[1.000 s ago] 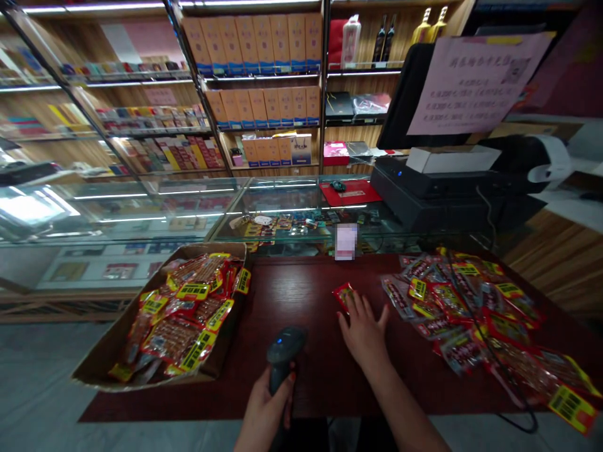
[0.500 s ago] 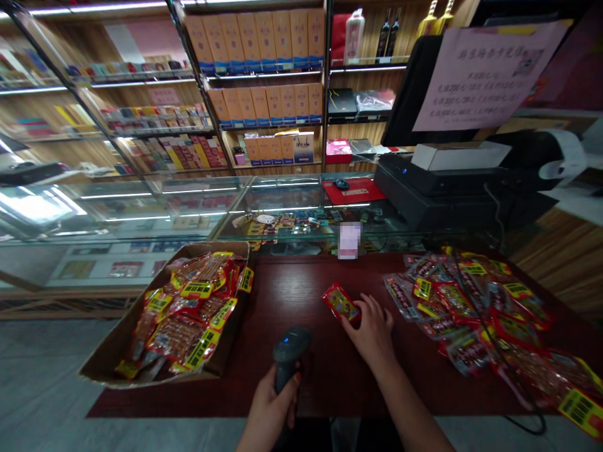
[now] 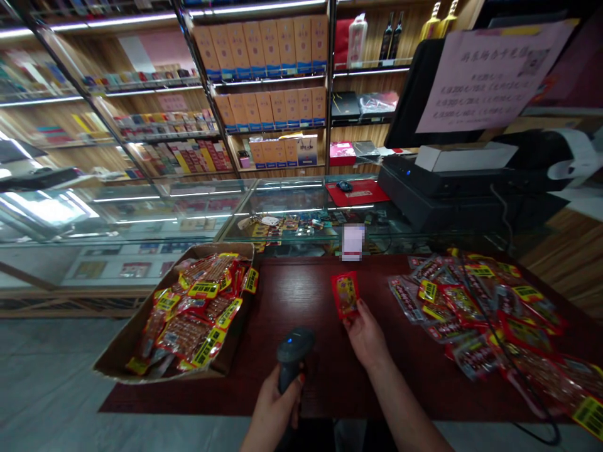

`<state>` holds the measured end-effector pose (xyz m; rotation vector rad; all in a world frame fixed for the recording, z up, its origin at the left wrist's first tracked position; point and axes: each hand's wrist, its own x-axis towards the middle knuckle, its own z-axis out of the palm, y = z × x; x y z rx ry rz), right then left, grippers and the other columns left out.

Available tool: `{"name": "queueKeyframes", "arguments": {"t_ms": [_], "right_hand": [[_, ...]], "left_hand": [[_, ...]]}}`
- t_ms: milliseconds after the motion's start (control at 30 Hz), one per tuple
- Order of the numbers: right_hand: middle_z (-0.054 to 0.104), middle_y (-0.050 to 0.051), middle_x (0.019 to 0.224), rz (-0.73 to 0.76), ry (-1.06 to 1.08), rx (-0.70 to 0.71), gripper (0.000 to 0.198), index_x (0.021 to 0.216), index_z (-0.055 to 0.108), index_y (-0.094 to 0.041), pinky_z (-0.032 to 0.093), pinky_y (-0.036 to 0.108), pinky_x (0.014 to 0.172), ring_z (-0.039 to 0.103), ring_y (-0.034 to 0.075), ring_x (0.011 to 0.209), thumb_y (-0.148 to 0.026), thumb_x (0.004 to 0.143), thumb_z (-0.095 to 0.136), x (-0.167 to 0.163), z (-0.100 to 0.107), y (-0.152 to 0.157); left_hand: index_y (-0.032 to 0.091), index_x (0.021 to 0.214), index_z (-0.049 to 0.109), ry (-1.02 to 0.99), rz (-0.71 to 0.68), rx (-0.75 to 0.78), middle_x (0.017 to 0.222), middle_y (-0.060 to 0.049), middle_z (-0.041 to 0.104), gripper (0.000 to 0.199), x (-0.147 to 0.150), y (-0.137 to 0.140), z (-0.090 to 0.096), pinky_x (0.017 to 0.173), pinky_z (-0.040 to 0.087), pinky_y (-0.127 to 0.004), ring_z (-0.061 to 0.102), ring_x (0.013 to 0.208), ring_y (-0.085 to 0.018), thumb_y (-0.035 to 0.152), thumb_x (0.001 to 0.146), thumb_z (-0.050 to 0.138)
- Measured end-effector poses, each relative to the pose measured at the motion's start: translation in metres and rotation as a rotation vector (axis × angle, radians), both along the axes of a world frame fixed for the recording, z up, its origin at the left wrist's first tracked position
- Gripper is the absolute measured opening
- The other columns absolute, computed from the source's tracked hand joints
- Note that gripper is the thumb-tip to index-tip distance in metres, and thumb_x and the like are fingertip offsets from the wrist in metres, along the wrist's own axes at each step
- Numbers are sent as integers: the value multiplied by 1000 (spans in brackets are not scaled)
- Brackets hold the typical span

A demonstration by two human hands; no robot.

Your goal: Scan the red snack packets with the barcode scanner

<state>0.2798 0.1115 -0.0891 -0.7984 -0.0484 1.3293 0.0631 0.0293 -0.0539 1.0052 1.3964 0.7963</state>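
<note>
I have the left hand (image 3: 273,403) gripping the scanner (image 3: 296,345) and the right hand (image 3: 368,339) pinching a packet (image 3: 347,292), probably mid-scan, which next calls for lining them up.

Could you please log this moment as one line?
left hand: grips barcode scanner | right hand: holds red packet | table, left: cardboard box with packets | table, right: loose packets

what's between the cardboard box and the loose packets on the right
In the head view: dark tabletop, the scanner in the left hand, and a red packet in the right hand.
</note>
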Motion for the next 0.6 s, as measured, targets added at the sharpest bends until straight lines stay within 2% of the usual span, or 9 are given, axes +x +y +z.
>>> {"name": "queueKeyframes", "arguments": {"t_ms": [100,167,267,467,600], "right_hand": [[79,-4,89,51,-25,36,32,95,72,-24,57,18,58,71,10,70,-25,67,88,3,-1,-4],[79,-3,93,97,-52,53,35,94,71,-23,62,26,72,74,14,79,-22,64,89,4,-1,-8],[79,-1,98,106,-125,70,37,96,68,-24,62,40,87,75,19,90,-25,65,88,1,-1,-12],[79,0,100,96,-296,80,45,106,62,-26,59,35,85,75,19,90,-38,70,86,-9,-2,-10],[78,1,102,86,-351,101,47,110,59,-27,58,39,87,75,20,92,-41,72,84,-12,-4,-9]], "left_hand": [[12,99,65,25,-13,14,48,9,48,67,0,-2,6,36,32,-19,40,34,-8,71,68,72],[13,96,65,55,-47,40,47,10,47,59,0,-5,15,38,32,-19,39,36,-8,67,72,73],[15,92,66,85,-129,94,49,9,46,43,0,-8,32,42,34,-19,41,42,-9,56,78,72],[15,100,70,127,-265,232,72,0,63,23,3,-6,53,58,44,-21,52,64,-14,32,85,66],[15,94,71,159,-318,235,74,1,59,17,8,-4,56,60,42,-22,48,64,-14,23,82,63]]}}
